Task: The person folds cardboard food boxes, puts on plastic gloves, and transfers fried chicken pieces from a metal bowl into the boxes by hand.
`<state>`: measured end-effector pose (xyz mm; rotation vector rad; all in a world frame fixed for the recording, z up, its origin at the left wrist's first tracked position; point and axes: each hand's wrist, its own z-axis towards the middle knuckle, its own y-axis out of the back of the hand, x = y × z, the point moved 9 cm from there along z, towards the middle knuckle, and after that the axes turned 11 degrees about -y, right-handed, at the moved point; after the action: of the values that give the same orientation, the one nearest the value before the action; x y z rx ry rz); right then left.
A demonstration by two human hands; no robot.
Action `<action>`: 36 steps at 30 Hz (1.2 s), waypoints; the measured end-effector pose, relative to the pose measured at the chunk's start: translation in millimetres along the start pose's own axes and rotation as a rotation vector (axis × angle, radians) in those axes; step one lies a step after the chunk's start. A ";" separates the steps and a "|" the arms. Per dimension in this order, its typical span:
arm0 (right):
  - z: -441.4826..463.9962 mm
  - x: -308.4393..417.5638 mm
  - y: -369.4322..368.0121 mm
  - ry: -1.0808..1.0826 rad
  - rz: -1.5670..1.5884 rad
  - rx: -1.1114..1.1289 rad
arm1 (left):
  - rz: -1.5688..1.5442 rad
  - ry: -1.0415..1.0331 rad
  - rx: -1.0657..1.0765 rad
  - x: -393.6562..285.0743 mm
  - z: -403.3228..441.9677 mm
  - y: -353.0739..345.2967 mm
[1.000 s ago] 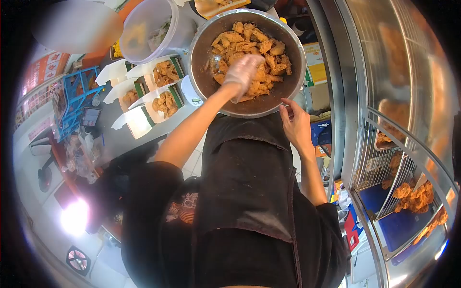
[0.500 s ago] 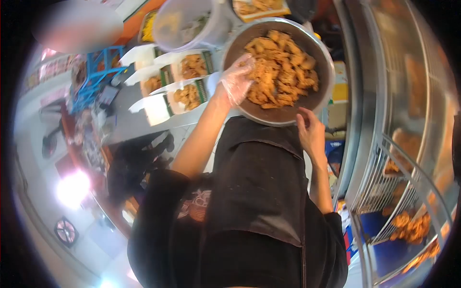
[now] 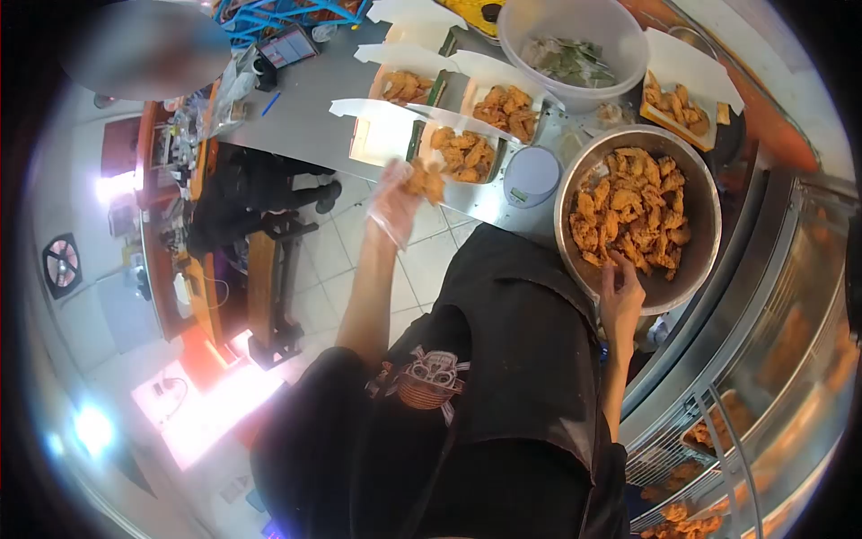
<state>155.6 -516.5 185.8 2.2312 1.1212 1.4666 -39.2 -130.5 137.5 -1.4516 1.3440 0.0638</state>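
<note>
My left hand [image 3: 393,205], in a clear plastic glove, holds pieces of fried chicken [image 3: 426,182] just in front of the open boxes. Bare, my right hand [image 3: 621,292] is at the near rim of a large metal bowl [image 3: 709,260], its thumb and fingertips drawn together; what is between them, if anything, is too small to tell. Fried chicken [image 3: 633,207] lies heaped in the bowl. Nearest my left hand are a box with chicken [image 3: 462,153] and an open white box [image 3: 382,136]. A round scale [image 3: 532,177] sits between boxes and bowl.
Behind the scale is a clear tub [image 3: 575,63] with leafy contents. A yellow box of chicken [image 3: 678,108] stands beyond the bowl. A glass display case [image 3: 772,359] borders the right. A tablet [image 3: 289,47] lies on the counter; a person in dark clothes [image 3: 242,198] is farther left.
The view has swung toward the boxes. My left hand has left the bowl with chicken in it and moved left to the boxes. My right hand has stayed by the bowl's near rim.
</note>
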 end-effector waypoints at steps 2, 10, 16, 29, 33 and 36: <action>3.5 14.0 -13.5 0.071 -0.033 -0.010 | 0.253 -0.220 -0.244 -44.9 30.2 33.4; -5.0 50.1 -59.3 0.161 -0.144 0.029 | 1.169 -0.343 0.142 -80.6 200.4 119.8; -28.7 30.5 -52.3 0.045 -0.158 -0.016 | 2.367 -0.568 -0.081 -85.6 193.9 102.6; -52.2 7.1 11.9 -0.029 -0.032 -0.205 | 1.255 -1.417 1.002 58.3 -70.8 -212.2; -53.4 -7.5 21.8 -0.006 -0.004 -0.207 | 1.477 -0.750 1.598 233.1 -67.1 -249.2; -50.6 -13.1 32.7 -0.001 0.018 -0.193 | 1.946 -0.436 2.014 346.7 -42.5 -213.9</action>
<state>124.5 -557.9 219.2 2.1142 0.9184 1.5107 213.7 -444.2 64.2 1.5900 1.0234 0.1666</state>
